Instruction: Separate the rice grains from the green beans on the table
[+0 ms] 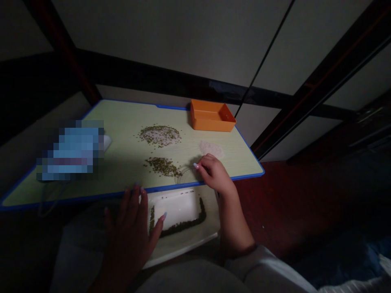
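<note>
Yellowish tabletop (120,122), grain piles (163,166), reddish floor (275,203)

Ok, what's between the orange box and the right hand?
In the head view, a pale, thinly spread pile lies on the tabletop between the orange box and the right hand.
</note>
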Action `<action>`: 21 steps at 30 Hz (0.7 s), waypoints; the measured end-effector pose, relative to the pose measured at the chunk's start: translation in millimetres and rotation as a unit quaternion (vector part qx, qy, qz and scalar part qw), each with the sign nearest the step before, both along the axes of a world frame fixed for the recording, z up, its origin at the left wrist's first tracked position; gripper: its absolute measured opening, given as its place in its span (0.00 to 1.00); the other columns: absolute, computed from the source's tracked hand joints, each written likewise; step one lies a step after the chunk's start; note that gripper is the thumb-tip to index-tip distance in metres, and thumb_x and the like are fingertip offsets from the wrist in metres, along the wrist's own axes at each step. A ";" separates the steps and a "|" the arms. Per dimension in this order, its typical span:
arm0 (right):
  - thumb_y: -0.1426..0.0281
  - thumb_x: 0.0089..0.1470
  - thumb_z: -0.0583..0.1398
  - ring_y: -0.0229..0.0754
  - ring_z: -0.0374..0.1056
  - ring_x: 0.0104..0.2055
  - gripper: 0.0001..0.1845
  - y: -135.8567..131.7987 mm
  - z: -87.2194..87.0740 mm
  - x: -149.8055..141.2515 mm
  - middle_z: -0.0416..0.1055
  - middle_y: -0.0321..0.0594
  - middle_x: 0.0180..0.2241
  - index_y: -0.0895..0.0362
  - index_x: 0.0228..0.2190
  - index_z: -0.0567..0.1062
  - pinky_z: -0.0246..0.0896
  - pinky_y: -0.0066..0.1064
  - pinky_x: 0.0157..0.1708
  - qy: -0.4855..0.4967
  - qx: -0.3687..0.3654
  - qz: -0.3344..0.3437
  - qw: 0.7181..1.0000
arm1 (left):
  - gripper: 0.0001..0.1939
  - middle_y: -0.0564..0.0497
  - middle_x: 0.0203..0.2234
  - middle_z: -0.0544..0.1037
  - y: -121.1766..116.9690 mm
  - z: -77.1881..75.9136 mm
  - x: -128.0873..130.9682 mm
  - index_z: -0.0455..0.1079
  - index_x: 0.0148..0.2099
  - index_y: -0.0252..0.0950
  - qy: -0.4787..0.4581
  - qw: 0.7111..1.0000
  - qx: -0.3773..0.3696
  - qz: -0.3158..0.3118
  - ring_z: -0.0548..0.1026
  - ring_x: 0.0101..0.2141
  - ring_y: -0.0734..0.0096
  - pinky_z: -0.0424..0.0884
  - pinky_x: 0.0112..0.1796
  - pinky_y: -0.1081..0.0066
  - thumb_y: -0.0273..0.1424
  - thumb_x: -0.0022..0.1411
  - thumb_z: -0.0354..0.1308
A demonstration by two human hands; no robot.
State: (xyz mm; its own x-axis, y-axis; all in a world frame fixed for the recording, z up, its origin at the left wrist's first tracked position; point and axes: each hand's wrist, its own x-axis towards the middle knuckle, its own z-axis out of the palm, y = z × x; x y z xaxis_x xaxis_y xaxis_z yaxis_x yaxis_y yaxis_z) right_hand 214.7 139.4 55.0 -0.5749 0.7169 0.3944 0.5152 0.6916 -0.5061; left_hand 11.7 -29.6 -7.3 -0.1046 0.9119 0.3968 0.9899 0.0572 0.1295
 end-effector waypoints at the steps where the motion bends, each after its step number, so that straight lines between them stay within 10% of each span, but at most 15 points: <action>1: 0.68 0.64 0.51 0.41 0.62 0.35 0.17 0.1 -0.2 -0.1 0.66 0.38 0.26 0.54 0.23 0.66 0.57 0.32 0.39 -0.006 -0.003 -0.005 1.000 | 0.40 0.32 0.69 0.51 0.0 0.0 0.2 0.32 0.72 0.33 -0.003 1.000 0.001 0.001 0.46 0.69 0.46 0.43 0.64 0.37 0.39 0.66 0.46; 21: 0.67 0.63 0.54 0.44 0.67 0.38 0.14 -2.7 5.6 4.3 0.76 0.43 0.32 0.57 0.29 0.75 0.51 0.35 0.40 -0.142 0.033 -0.131 0.981 | 0.39 0.32 0.69 0.51 0.3 -2.2 -0.7 0.36 0.72 0.31 -0.004 1.000 0.008 0.000 0.46 0.70 0.48 0.42 0.64 0.38 0.39 0.66 0.45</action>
State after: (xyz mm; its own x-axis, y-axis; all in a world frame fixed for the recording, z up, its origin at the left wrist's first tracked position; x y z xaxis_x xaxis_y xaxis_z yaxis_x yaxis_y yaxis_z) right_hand 219.0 136.7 60.6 -0.4673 0.8329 0.2964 0.7934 0.5430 -0.2752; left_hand 11.0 -29.4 -9.5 -0.1079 0.9053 0.4109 0.9887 0.0546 0.1393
